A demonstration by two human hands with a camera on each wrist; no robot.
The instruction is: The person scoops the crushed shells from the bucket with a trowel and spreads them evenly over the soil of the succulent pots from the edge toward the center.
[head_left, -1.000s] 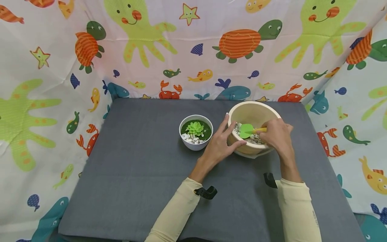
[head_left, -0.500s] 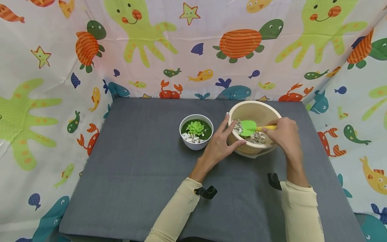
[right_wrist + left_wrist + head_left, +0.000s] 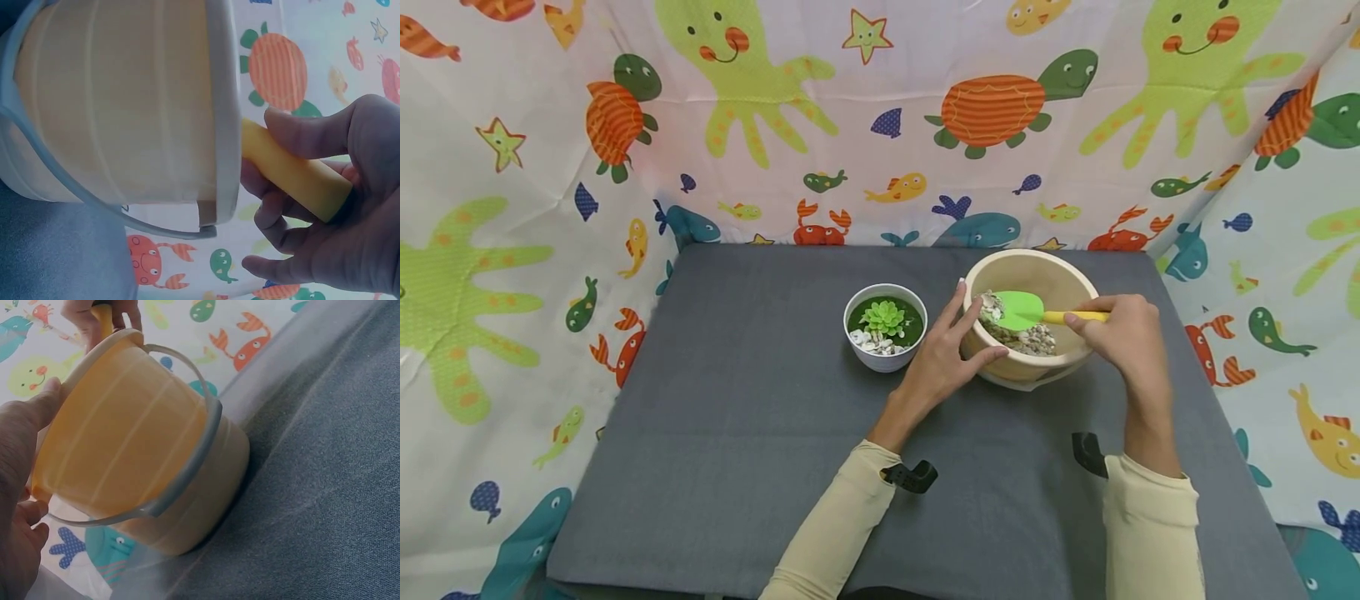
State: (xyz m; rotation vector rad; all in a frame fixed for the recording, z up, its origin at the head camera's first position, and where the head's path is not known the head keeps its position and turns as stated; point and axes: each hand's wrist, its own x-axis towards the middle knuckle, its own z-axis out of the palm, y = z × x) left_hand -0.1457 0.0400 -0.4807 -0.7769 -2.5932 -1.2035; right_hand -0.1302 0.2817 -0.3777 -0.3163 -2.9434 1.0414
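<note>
A cream bucket (image 3: 1028,265) with a grey carrying handle (image 3: 187,469) stands upright on the table. My left hand (image 3: 942,354) holds its near left rim, thumb and fingers spread along the edge. My right hand (image 3: 1123,337) grips the yellow handle of a small toy shovel (image 3: 1021,310) at the bucket's right rim. The shovel's green blade lies inside the bucket, over grey-white pebbles (image 3: 1033,340). In the right wrist view, the yellow handle (image 3: 300,181) sits between thumb and curled fingers; the blade is hidden behind the bucket wall.
Just left of my left hand stands a white pot (image 3: 880,363) with a green succulent (image 3: 882,317) and white stones. Grey cloth covers the table (image 3: 737,433). A curtain (image 3: 850,108) printed with sea animals surrounds the back and sides.
My right hand has shifted right, drawing the shovel back so more of its yellow handle shows and its blade sits slightly farther right and higher. My left hand stays on the bucket.
</note>
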